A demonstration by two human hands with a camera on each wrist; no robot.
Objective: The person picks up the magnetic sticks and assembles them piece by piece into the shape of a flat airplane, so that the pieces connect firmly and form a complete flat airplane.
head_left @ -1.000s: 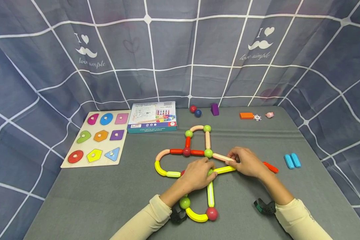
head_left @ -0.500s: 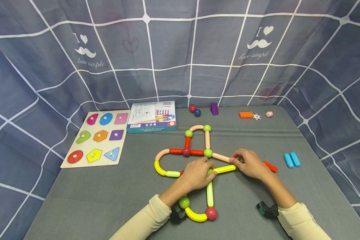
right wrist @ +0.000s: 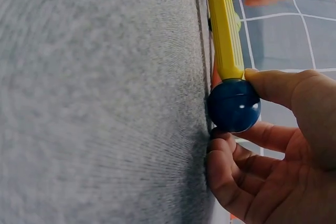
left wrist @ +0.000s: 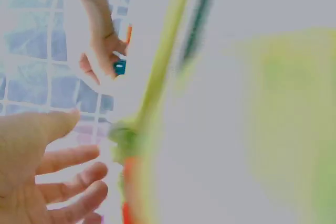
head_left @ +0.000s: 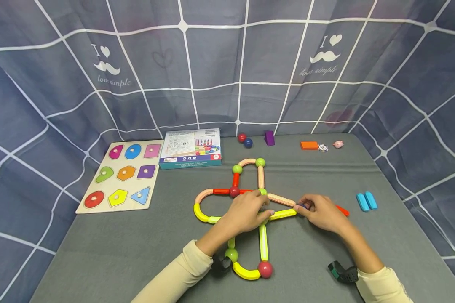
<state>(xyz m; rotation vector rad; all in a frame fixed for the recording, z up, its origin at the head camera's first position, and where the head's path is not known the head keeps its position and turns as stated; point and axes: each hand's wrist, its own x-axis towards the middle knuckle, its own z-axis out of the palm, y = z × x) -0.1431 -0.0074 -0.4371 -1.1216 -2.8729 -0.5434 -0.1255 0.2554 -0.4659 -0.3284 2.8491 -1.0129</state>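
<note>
My right hand point(head_left: 320, 212) pinches a dark blue magnetic ball point(right wrist: 233, 106) between thumb and fingers. The ball touches the end of a yellow magnetic stick point(head_left: 283, 214). A peach stick point(head_left: 280, 199) also ends beside that ball; contact there is hidden by the fingers. Over the middle of the stick-and-ball figure hovers my left hand point(head_left: 247, 213), its fingers loosely spread and holding nothing in the left wrist view. It partly covers a green ball point(head_left: 263, 192) and the joint below. A pale green stick point(head_left: 263, 243) runs down to a red ball point(head_left: 265, 269).
Behind lie a shape puzzle board point(head_left: 118, 176), a toy box point(head_left: 191, 148), a red ball point(head_left: 242, 137), a blue ball point(head_left: 248, 143) and a purple block point(head_left: 269, 138). To the right are a red stick point(head_left: 343, 210), blue sticks point(head_left: 366, 201), an orange block point(head_left: 309, 145) and a pig figure point(head_left: 338, 144).
My left hand has let go of the central joint and shifted slightly up and left. My right hand has moved slightly down and right, and the blue ball now shows between its fingers.
</note>
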